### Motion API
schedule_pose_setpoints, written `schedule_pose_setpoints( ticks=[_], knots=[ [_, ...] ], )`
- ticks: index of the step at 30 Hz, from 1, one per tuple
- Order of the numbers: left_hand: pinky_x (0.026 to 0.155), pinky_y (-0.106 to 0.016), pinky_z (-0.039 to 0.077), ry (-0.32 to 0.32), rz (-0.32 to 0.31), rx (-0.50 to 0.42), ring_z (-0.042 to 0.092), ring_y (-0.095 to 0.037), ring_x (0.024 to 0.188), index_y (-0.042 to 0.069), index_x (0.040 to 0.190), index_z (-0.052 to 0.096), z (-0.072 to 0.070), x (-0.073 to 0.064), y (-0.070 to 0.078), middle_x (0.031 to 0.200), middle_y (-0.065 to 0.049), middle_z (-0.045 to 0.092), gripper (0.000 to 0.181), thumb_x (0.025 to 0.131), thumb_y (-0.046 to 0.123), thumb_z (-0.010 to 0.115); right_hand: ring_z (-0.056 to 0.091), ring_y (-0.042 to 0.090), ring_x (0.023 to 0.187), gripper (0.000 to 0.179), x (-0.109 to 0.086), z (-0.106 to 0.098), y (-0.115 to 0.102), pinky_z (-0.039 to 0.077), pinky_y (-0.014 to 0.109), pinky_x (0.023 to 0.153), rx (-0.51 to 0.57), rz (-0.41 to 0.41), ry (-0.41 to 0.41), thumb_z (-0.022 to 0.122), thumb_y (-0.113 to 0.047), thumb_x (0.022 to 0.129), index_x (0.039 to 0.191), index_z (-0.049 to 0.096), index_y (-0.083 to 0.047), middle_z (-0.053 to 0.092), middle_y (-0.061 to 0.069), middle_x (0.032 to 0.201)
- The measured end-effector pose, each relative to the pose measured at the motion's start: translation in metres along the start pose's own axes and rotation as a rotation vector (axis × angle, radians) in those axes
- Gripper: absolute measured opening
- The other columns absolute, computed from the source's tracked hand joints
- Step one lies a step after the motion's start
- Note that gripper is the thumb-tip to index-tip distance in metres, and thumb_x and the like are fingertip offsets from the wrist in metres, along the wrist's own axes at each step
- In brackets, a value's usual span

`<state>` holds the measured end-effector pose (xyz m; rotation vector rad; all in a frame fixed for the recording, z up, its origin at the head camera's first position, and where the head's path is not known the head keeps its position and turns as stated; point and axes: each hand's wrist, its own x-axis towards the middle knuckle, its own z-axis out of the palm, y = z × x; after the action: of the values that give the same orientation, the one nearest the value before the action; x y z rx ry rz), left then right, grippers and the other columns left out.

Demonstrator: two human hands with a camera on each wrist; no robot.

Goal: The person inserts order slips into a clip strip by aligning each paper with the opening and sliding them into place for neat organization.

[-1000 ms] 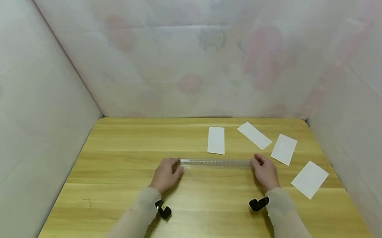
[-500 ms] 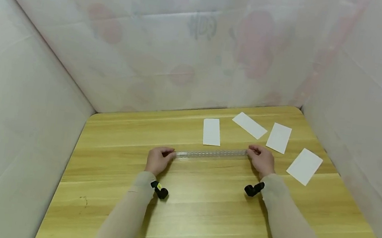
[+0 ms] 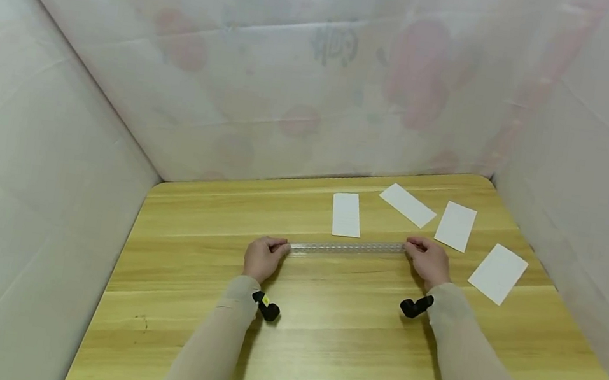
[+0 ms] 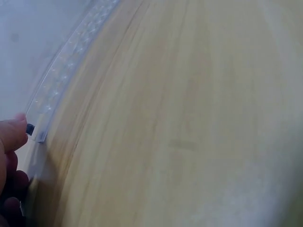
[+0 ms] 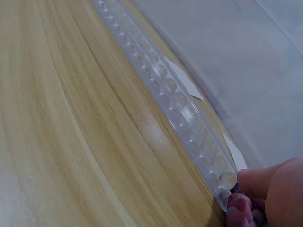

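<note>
Between my hands stretches a long clear plastic strip (image 3: 345, 248) with a row of clear round beads along it. My left hand (image 3: 263, 258) pinches its left end between thumb and fingers. In the left wrist view, the thumb (image 4: 13, 132) sits at that end beside a small dark piece (image 4: 30, 129). The right end is pinched by my right hand (image 3: 430, 262). In the right wrist view, the beads (image 5: 180, 99) show plainly, and the right thumb (image 5: 258, 182) presses by the last one. The strip lies level, close over the wooden table (image 3: 320, 333).
Behind the strip a white card (image 3: 346, 215) lies flat. Further right are a tilted white card (image 3: 407, 205), another white card (image 3: 455, 226), and one more white card (image 3: 498, 274) beyond my right hand. Pale printed fabric walls (image 3: 306, 87) border the table.
The head view has shifted slightly. Both hands keep their hold on the strip's ends, and the strip stays in nearly the same place in front of the cards.
</note>
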<state>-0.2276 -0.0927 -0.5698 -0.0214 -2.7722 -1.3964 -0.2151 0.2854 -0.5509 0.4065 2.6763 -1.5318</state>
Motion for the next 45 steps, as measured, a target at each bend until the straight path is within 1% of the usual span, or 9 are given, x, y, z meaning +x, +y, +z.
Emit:
schedule_pose_setpoints(
  ticks=[7,18,23,28,33,37,40,43,45],
  knots=[
    [0.081,-0.033,0.053,-0.107,0.029,0.031,0.066,-0.016,0.093,0.017,0.109,0.075,0.005,0.003,0.005,0.103,0.0,0.072,0.027,0.091,0.035,0.066,0.049,0.036,0.116,0.043,-0.005,-0.011,0.005,0.04,0.047,0.097,-0.031,0.003,0.023,0.052,-0.028,0.1,0.131,0.056,0.001,0.054,0.022,0.129],
    [0.086,-0.039,0.051,-0.085,0.027,0.138,0.066,-0.018,0.098,0.023,0.11,0.074,0.001,-0.001,-0.001,0.102,0.005,0.072,0.027,0.092,0.04,0.063,0.05,0.036,0.114,0.043,-0.007,-0.002,0.005,0.041,0.046,0.095,-0.044,0.002,0.017,0.052,-0.029,0.1,0.13,0.057,0.001,0.055,0.022,0.128],
    [0.082,-0.039,0.053,-0.034,0.067,0.12,0.067,-0.017,0.092,0.022,0.107,0.076,-0.003,0.002,-0.005,0.098,0.004,0.073,0.026,0.092,0.039,0.064,0.049,0.035,0.115,0.043,0.0,0.002,0.001,0.039,0.047,0.097,-0.031,-0.007,0.017,0.052,-0.03,0.1,0.13,0.057,-0.001,0.055,0.021,0.127],
    [0.083,-0.041,0.052,-0.007,0.062,0.101,0.067,-0.019,0.093,0.021,0.105,0.076,-0.005,0.001,-0.004,0.1,0.002,0.073,0.023,0.091,0.036,0.066,0.048,0.035,0.115,0.046,0.005,0.005,0.0,0.039,0.048,0.098,-0.015,-0.033,-0.005,0.051,-0.033,0.1,0.133,0.054,0.0,0.054,0.021,0.127],
    [0.083,-0.04,0.052,-0.03,0.056,0.083,0.066,-0.019,0.095,0.021,0.106,0.076,0.003,-0.002,-0.002,0.101,0.002,0.072,0.023,0.092,0.036,0.065,0.047,0.037,0.117,0.057,-0.001,-0.005,0.012,0.037,0.05,0.099,-0.032,-0.112,-0.055,0.049,-0.037,0.101,0.139,0.045,0.005,0.052,0.024,0.128],
    [0.082,-0.039,0.052,-0.036,0.059,0.075,0.066,-0.017,0.092,0.022,0.106,0.076,0.014,-0.003,0.0,0.099,0.003,0.073,0.023,0.092,0.036,0.065,0.041,0.041,0.125,0.064,-0.011,-0.026,0.02,0.032,0.055,0.103,-0.031,-0.114,-0.098,0.046,-0.041,0.101,0.144,0.038,0.005,0.047,0.026,0.135],
    [0.081,-0.039,0.053,-0.042,0.059,0.066,0.066,-0.016,0.091,0.023,0.107,0.076,0.021,-0.003,0.003,0.098,0.004,0.073,0.023,0.092,0.037,0.064,0.043,0.036,0.124,0.064,-0.02,-0.047,0.023,0.041,0.038,0.099,-0.036,-0.085,-0.077,0.044,-0.044,0.101,0.145,0.038,0.002,0.047,0.023,0.135],
    [0.081,-0.038,0.053,-0.052,0.064,0.068,0.066,-0.015,0.09,0.024,0.108,0.075,0.024,-0.003,0.003,0.098,0.006,0.072,0.024,0.093,0.038,0.063,0.05,0.026,0.112,0.061,-0.029,-0.069,0.026,0.046,0.019,0.082,-0.021,-0.082,-0.008,0.044,-0.042,0.101,0.143,0.041,0.001,0.051,0.02,0.129],
    [0.081,-0.038,0.053,-0.058,0.063,0.069,0.066,-0.014,0.09,0.025,0.109,0.075,0.026,-0.003,0.002,0.099,0.006,0.072,0.024,0.093,0.038,0.063,0.052,0.014,0.099,0.06,-0.033,-0.084,0.031,0.044,0.012,0.069,-0.059,-0.092,0.069,0.045,-0.042,0.101,0.142,0.044,0.001,0.053,0.018,0.123]
  ],
)
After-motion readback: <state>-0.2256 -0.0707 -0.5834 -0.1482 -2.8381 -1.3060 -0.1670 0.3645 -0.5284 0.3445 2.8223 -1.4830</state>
